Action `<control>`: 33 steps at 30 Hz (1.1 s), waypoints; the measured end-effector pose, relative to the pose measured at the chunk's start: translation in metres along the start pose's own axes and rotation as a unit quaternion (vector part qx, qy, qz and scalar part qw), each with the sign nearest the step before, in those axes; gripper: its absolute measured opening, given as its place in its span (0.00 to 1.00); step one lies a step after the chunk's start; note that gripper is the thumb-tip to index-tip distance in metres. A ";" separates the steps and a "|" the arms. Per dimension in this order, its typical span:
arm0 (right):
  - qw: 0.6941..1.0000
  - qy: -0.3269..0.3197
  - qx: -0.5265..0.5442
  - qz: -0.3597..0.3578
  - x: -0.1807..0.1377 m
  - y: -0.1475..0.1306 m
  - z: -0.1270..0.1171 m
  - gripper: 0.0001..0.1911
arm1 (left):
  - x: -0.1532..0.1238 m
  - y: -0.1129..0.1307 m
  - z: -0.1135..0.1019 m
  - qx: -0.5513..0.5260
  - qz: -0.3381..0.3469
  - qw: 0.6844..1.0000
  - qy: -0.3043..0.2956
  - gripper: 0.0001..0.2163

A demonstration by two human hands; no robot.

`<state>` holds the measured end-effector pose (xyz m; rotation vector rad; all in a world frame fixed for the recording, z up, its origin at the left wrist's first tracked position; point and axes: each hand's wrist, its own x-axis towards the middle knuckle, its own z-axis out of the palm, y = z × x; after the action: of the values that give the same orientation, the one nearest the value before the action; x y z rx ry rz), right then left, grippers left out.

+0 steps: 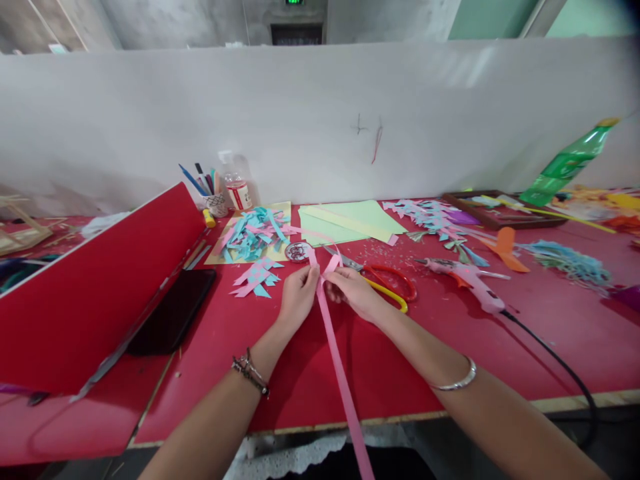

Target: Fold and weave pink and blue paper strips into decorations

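A long pink paper strip (336,363) hangs from between my hands, over the table's front edge and down towards me. My left hand (299,290) pinches it between thumb and fingers. Close beside, my right hand (353,288) grips a folded part of the same strip, where short ends stick up in a loop. Behind my right hand lie scissors (395,285) with red and yellow handles, their blades partly hidden. A small woven pink-and-blue strip piece (259,277) rests left of my left hand, near a round tin with a dark pattern (297,251).
A pile of blue and pink strips (255,233) lies on yellow paper, beside pale green sheets (345,223). To the right are a pink glue gun (467,280) with a cable and a tilted green bottle (570,163). A red board (115,287) leans at left by a black phone (175,313).
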<state>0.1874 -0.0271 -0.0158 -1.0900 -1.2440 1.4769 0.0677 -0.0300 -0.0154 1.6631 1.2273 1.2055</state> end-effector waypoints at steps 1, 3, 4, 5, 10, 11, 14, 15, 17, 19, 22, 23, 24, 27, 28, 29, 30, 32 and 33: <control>1.000 0.011 0.008 0.001 0.000 -0.001 0.000 0.13 | 0.000 0.001 0.000 -0.009 0.003 1.000 -0.015 0.15; 0.999 0.028 0.022 -0.005 0.000 -0.002 0.000 0.13 | 0.000 0.002 0.001 -0.021 0.020 0.999 -0.045 0.15; 0.999 0.028 0.024 -0.011 -0.001 -0.003 0.000 0.14 | -0.001 0.003 0.001 -0.018 0.030 0.998 -0.050 0.15; 0.999 0.024 0.022 -0.017 -0.001 -0.003 0.000 0.15 | -0.001 0.003 0.001 -0.011 0.038 0.998 -0.051 0.15; 1.000 -0.015 -0.001 -0.022 -0.003 -0.004 0.001 0.14 | -0.002 0.002 0.001 0.009 0.038 0.998 -0.045 0.19; 1.000 -0.019 -0.001 -0.023 -0.003 -0.003 0.001 0.13 | -0.002 0.002 0.001 0.004 0.036 0.998 -0.047 0.19; 0.999 -0.024 0.000 -0.029 -0.003 -0.002 0.001 0.12 | -0.002 0.002 0.001 -0.014 0.025 0.999 -0.041 0.19; 0.999 -0.025 -0.002 -0.030 -0.003 -0.001 0.000 0.13 | -0.002 0.003 0.001 -0.017 0.018 0.999 -0.032 0.19; 0.999 -0.027 -0.007 -0.028 -0.003 -0.001 0.001 0.13 | -0.002 0.003 0.000 -0.016 0.004 1.000 -0.012 0.19; 1.000 -0.019 -0.007 -0.020 -0.002 0.000 0.001 0.13 | -0.001 0.003 0.000 -0.012 -0.004 1.000 -0.003 0.19; 1.000 0.018 0.019 -0.016 -0.001 -0.001 0.000 0.12 | 0.000 0.003 0.001 -0.016 0.017 0.999 -0.035 0.18; 0.999 0.029 0.027 -0.021 -0.001 -0.002 0.000 0.13 | -0.001 0.003 0.001 -0.016 0.029 0.998 -0.049 0.17; 0.999 0.032 0.029 -0.027 -0.001 -0.002 0.000 0.13 | -0.001 0.003 0.001 -0.013 0.037 0.998 -0.058 0.17; 0.999 0.012 0.011 -0.038 -0.002 -0.003 0.000 0.15 | -0.002 0.004 0.001 0.003 0.041 0.997 -0.062 0.18; 0.999 0.001 0.002 -0.039 -0.002 -0.003 0.000 0.15 | -0.003 0.004 0.001 0.005 0.039 0.997 -0.060 0.18; 0.999 -0.007 -0.008 -0.040 -0.003 -0.003 0.001 0.15 | -0.003 0.005 0.000 0.004 0.036 0.998 -0.059 0.18; 0.999 -0.012 -0.016 -0.042 -0.003 -0.003 0.001 0.14 | -0.003 0.005 0.000 0.002 0.034 0.998 -0.059 0.18; 0.998 -0.017 -0.030 -0.047 -0.004 -0.002 0.001 0.14 | -0.003 0.004 -0.001 -0.002 0.030 0.998 -0.049 0.19; 0.998 -0.019 -0.036 -0.048 -0.004 -0.002 0.001 0.14 | -0.003 0.004 -0.001 -0.003 0.025 0.999 -0.036 0.18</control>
<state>0.1879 -0.0309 -0.0133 -1.0390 -1.3666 1.3939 0.0674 -0.0340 -0.0123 1.7269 1.1440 1.1676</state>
